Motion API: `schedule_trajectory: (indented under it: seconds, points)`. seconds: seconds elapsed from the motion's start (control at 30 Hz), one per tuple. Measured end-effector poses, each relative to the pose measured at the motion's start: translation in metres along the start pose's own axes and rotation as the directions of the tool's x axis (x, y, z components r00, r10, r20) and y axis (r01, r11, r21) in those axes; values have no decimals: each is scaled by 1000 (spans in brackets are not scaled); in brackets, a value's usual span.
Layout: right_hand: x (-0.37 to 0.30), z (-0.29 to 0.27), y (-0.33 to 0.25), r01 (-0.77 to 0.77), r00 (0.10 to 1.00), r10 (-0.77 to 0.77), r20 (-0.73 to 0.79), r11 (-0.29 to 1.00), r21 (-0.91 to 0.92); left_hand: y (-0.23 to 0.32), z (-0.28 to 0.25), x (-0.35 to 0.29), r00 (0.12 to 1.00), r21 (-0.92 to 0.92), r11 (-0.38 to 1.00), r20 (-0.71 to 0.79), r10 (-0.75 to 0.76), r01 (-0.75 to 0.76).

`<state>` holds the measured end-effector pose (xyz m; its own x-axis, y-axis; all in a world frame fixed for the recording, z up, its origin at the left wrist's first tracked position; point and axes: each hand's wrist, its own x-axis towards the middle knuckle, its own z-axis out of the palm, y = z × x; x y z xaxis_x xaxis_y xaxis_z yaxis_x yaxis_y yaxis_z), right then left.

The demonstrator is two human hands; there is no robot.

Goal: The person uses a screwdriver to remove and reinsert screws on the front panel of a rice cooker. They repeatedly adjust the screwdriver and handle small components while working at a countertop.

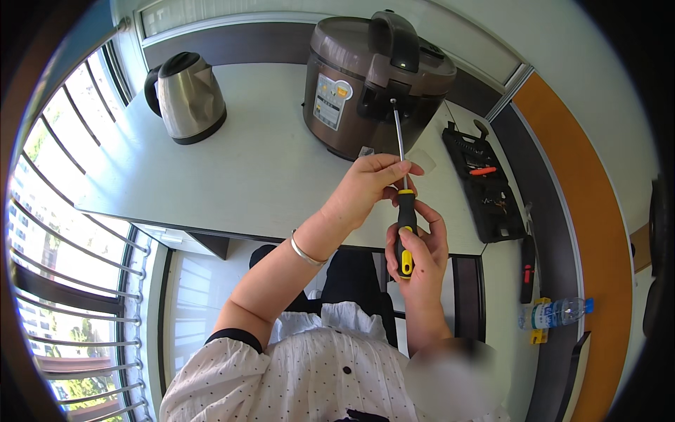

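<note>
A screwdriver (406, 213) with a black and yellow handle points away from me, up toward the front of a large brown rice cooker (360, 67). My right hand (424, 254) is wrapped round its handle. Thumb and fingers of my left hand (374, 178) pinch the metal shaft just above the handle. A small round piece, perhaps a screw, shows at the shaft's tip. The tip appears against the dark recess below the cooker's lid handle (395, 42); whether they touch, I cannot tell.
A steel kettle (188, 98) stands left on the white table (260, 141). At right lies an open black tool case (485, 179) with an orange-red tool in it. Beyond its near end are a black and red tool (527, 271), a water bottle (562, 312) and a yellow object (539, 335).
</note>
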<state>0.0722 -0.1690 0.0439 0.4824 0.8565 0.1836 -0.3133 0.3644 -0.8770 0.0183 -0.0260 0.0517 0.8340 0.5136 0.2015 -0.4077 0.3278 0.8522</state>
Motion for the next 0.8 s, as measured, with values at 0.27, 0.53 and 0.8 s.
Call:
schedule_trajectory:
  seconds: [0.27, 0.53, 0.8]
  points:
    - [1, -1, 0, -1, 1000, 1, 17, 1000, 27, 4, 1, 0, 1000, 17, 1000, -3, 4, -4]
    - [0, 4, -7, -46, 999, 48, -19, 997, 57, 12, 8, -4, 978, 144, 990, -204, 35, -5]
    - [-6, 17, -18, 31, 994, -75, -76, 886, -463, 21, 15, -2, 973, 222, 975, -224, 60, -9]
